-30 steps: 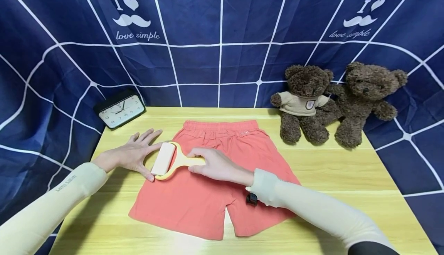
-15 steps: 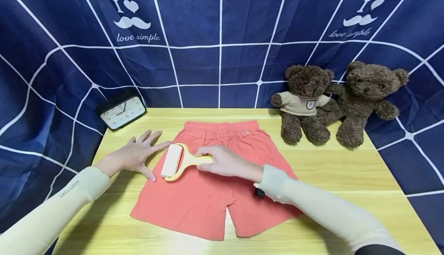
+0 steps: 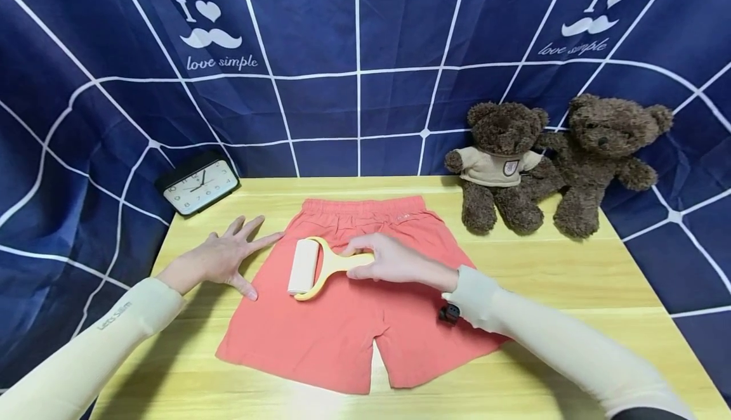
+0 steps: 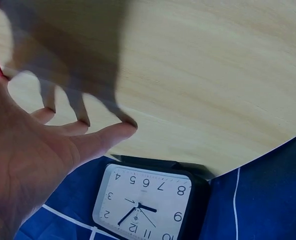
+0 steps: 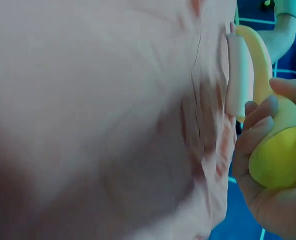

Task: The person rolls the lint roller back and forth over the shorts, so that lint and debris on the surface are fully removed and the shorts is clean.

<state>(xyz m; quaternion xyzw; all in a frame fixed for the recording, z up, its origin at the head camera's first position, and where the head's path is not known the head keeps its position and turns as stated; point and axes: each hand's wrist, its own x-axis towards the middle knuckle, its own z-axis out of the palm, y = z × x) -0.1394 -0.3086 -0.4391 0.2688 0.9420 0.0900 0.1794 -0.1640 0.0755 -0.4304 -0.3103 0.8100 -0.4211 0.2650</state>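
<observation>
A pair of coral-red shorts lies spread flat, waistband toward the back. My right hand grips the yellow handle of a lint roller, its white cylinder on the left leg side of the shorts. In the right wrist view the fingers curl round the handle of the lint roller, with the cylinder against the fabric. My left hand is spread with straight fingers at the left edge of the shorts, its thumb and index fingertips right at the cloth. In the left wrist view the other fingertips of the left hand meet the wood.
The shorts lie on a light wooden table. At the back left stands a black-framed clock. Two brown teddy bears, one in a beige shirt, the other bare, sit back right. A blue checked cloth hangs behind.
My right hand has drawn the lint roller to the right across the shorts, away from my left hand. The left hand stays at nearly the same place.
</observation>
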